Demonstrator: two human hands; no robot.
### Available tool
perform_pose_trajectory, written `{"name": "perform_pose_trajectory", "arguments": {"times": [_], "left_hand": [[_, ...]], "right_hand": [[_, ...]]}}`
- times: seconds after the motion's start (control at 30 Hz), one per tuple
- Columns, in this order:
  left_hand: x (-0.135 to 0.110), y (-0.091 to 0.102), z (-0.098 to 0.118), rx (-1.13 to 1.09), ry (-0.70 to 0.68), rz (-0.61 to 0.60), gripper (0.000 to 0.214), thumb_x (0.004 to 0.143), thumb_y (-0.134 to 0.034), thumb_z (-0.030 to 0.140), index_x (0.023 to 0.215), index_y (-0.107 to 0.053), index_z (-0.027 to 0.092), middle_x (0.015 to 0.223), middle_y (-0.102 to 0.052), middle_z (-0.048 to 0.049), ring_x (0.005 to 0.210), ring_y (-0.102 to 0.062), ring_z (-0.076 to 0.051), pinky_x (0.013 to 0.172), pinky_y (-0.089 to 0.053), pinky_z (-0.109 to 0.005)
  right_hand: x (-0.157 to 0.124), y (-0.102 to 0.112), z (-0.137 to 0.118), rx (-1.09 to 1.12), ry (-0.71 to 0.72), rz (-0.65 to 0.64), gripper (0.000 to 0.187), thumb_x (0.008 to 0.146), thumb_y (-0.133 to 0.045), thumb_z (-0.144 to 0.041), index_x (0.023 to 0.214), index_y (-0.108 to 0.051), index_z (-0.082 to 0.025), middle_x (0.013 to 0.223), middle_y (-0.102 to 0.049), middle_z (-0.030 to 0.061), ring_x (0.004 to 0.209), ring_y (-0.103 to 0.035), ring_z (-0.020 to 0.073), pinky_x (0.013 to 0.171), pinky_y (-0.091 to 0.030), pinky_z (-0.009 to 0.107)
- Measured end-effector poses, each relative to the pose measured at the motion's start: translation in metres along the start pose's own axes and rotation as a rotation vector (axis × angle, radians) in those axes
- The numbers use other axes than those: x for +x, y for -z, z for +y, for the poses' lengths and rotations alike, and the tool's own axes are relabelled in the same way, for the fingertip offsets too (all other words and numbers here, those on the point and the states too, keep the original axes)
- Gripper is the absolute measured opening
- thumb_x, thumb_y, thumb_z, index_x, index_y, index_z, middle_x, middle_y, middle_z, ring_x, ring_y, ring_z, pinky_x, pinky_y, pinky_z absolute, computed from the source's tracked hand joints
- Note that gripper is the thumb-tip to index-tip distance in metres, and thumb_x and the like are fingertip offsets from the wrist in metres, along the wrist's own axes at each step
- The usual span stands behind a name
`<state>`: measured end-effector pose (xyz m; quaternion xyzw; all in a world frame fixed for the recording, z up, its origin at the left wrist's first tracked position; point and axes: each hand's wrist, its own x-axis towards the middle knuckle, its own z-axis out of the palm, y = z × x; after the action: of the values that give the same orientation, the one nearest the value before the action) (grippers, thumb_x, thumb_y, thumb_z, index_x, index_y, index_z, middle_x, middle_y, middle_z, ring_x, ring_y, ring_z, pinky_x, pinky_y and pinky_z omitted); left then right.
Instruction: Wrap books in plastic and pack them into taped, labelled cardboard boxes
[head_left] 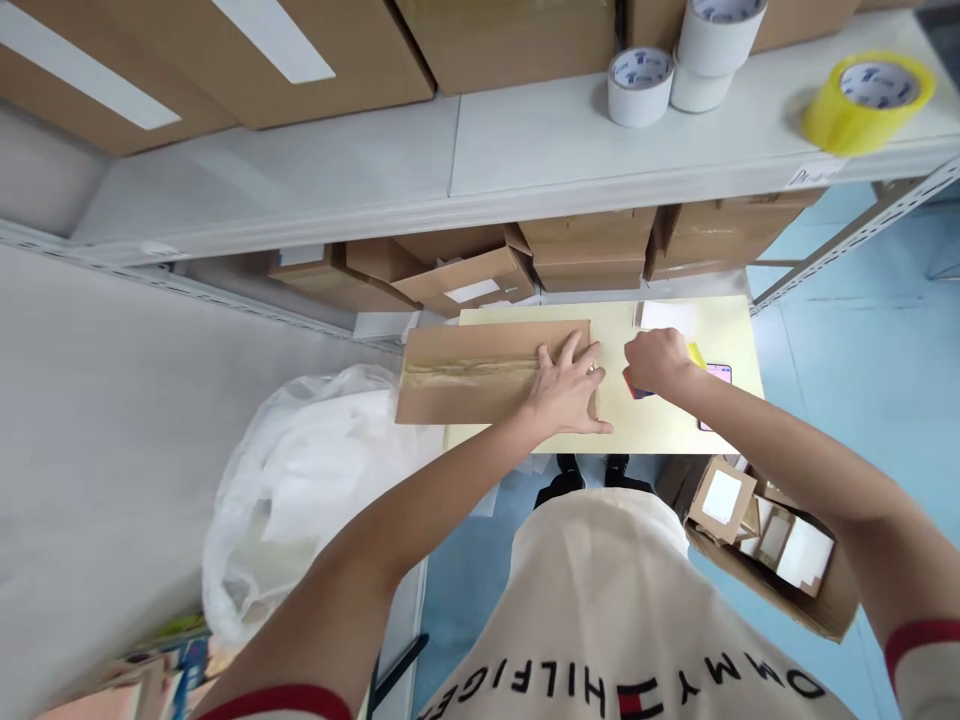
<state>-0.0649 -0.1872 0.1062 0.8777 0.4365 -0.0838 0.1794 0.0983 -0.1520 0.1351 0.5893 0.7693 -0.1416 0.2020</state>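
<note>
pale table, box under left grip

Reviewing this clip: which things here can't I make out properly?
All in the head view:
- Small item: mostly hidden by the right hand; its kind and whether it is gripped can't be told.
- Phone: middle covered by the right forearm; screen text too small.
- Box: inside hidden by its closed cardboard.
- Upper boxes: cut off by the top edge.
</note>
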Motion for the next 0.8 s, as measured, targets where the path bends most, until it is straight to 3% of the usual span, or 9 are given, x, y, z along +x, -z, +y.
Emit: {"name": "perform_pose_trajectory", "arguments": {"times": [0.13, 0.23, 0.37, 0.47, 0.57, 0.63, 0.7, 0.8], "left_hand": [[-0.001, 0.000, 0.001, -0.051, 0.002, 0.055, 0.064, 0.062, -0.079, 0.055, 0.116, -0.070, 0.022, 0.163, -0.027, -0.0126, 0.148, -0.007, -0.052, 0.110, -0.003, -0.080], [0.001, -0.003, -0.001, -0.066, 0.020, 0.077, 0.060, 0.064, -0.078, 0.053, 0.115, -0.070, 0.023, 0.165, -0.023, -0.0111, 0.149, -0.006, -0.050, 0.111, 0.000, -0.079], [0.018, -0.003, -0.013, -0.107, 0.066, 0.163, 0.070, 0.066, -0.077, 0.056, 0.126, -0.065, 0.023, 0.164, -0.024, -0.0116, 0.150, -0.010, -0.048, 0.113, 0.003, -0.076], [0.042, 0.003, -0.027, -0.157, 0.099, 0.283, 0.079, 0.070, -0.077, 0.055, 0.137, -0.057, 0.018, 0.163, -0.027, -0.0162, 0.148, -0.024, -0.043, 0.119, -0.002, -0.068], [0.062, 0.010, -0.039, -0.188, 0.106, 0.372, 0.075, 0.076, -0.073, 0.054, 0.138, -0.056, 0.015, 0.160, -0.033, -0.0174, 0.144, -0.037, -0.037, 0.123, -0.010, -0.055], [0.065, 0.010, -0.043, -0.188, 0.089, 0.388, 0.072, 0.081, -0.069, 0.054, 0.140, -0.054, 0.015, 0.159, -0.036, -0.0175, 0.145, -0.036, -0.035, 0.124, -0.010, -0.051], [0.054, 0.004, -0.047, -0.181, 0.071, 0.382, 0.071, 0.087, -0.061, 0.052, 0.145, -0.049, 0.013, 0.159, -0.035, -0.0180, 0.148, -0.031, -0.034, 0.124, -0.008, -0.050], [0.016, -0.010, -0.057, -0.176, 0.103, 0.373, 0.065, 0.093, -0.050, 0.046, 0.151, -0.041, 0.015, 0.161, -0.031, -0.0162, 0.151, -0.025, -0.032, 0.124, -0.007, -0.049]], "right_hand": [[-0.017, -0.005, 0.033, 0.028, -0.161, 0.130, 0.042, 0.094, -0.046, -0.043, 0.098, -0.075, -0.012, 0.090, -0.072, 0.0218, 0.089, -0.069, 0.0342, 0.072, -0.046, 0.038], [-0.030, -0.005, 0.044, 0.047, -0.255, 0.149, 0.045, 0.094, -0.044, -0.045, 0.098, -0.074, -0.012, 0.089, -0.071, 0.0218, 0.087, -0.070, 0.0337, 0.069, -0.045, 0.036], [-0.042, -0.010, 0.046, 0.092, -0.343, 0.192, 0.050, 0.096, -0.040, -0.047, 0.096, -0.074, -0.011, 0.089, -0.071, 0.0229, 0.084, -0.070, 0.0330, 0.064, -0.043, 0.034], [-0.050, -0.024, 0.053, 0.179, -0.394, 0.274, 0.053, 0.097, -0.036, -0.052, 0.095, -0.071, -0.011, 0.087, -0.071, 0.0223, 0.081, -0.069, 0.0319, 0.063, -0.042, 0.034], [-0.057, -0.053, 0.057, 0.321, -0.408, 0.286, 0.046, 0.096, -0.039, -0.048, 0.104, -0.066, -0.011, 0.091, -0.072, 0.0200, 0.083, -0.068, 0.0309, 0.065, -0.041, 0.033], [-0.058, -0.081, 0.053, 0.408, -0.392, 0.247, 0.035, 0.092, -0.046, -0.037, 0.111, -0.062, -0.011, 0.097, -0.071, 0.0181, 0.088, -0.067, 0.0297, 0.067, -0.041, 0.032], [-0.057, -0.112, 0.043, 0.458, -0.373, 0.187, 0.033, 0.087, -0.050, -0.025, 0.116, -0.058, -0.011, 0.106, -0.070, 0.0181, 0.095, -0.065, 0.0290, 0.071, -0.042, 0.031], [-0.048, -0.156, 0.022, 0.486, -0.380, 0.119, 0.031, 0.088, -0.049, -0.015, 0.118, -0.055, -0.009, 0.118, -0.066, 0.0207, 0.107, -0.062, 0.0286, 0.078, -0.042, 0.031]]}}
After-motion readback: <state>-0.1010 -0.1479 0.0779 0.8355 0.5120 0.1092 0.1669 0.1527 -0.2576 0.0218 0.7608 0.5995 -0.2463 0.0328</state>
